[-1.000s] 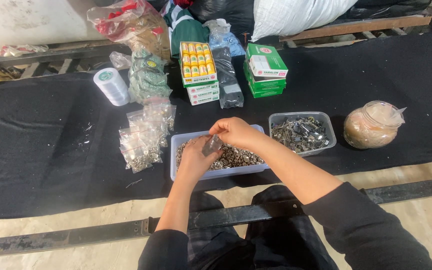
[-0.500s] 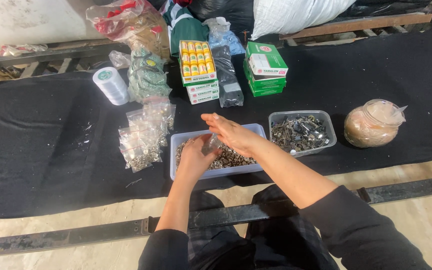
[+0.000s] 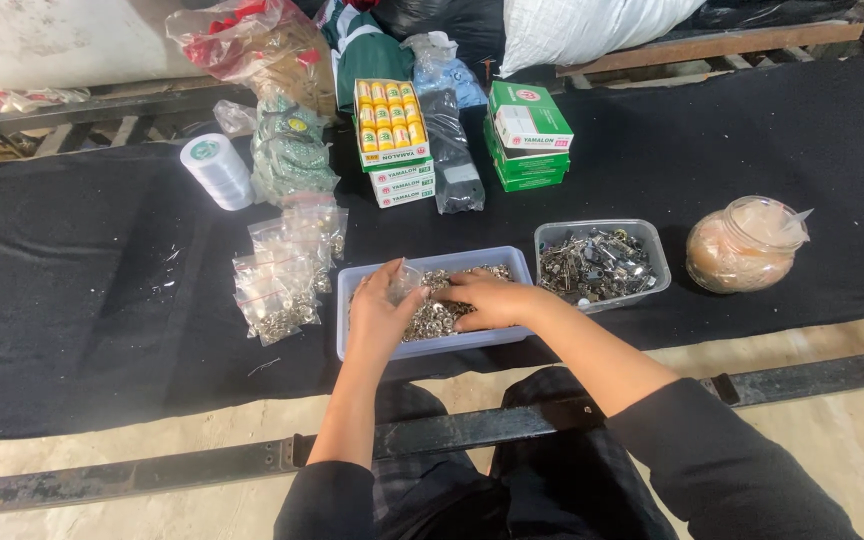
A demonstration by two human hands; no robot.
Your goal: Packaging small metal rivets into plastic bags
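Pale blue plastic tray [image 3: 522, 268] of small silvery metal pieces [image 3: 432, 318] sits near the front edge of the black cloth [image 3: 72, 300], and both hands are in it. The left hand [image 3: 380, 318] pinches a small clear bag [image 3: 407, 280] over the pile, while the right hand [image 3: 487, 300] lies palm-down on the pieces, fingers curled into them. Filled clear packets [image 3: 282, 275] lie just left of the tray, a clear tub of metal clips [image 3: 600, 262] just right.

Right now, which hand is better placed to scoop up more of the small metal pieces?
Right hand: it lies palm down on the metal pieces in the tray. The left hand holds a small clear bag.
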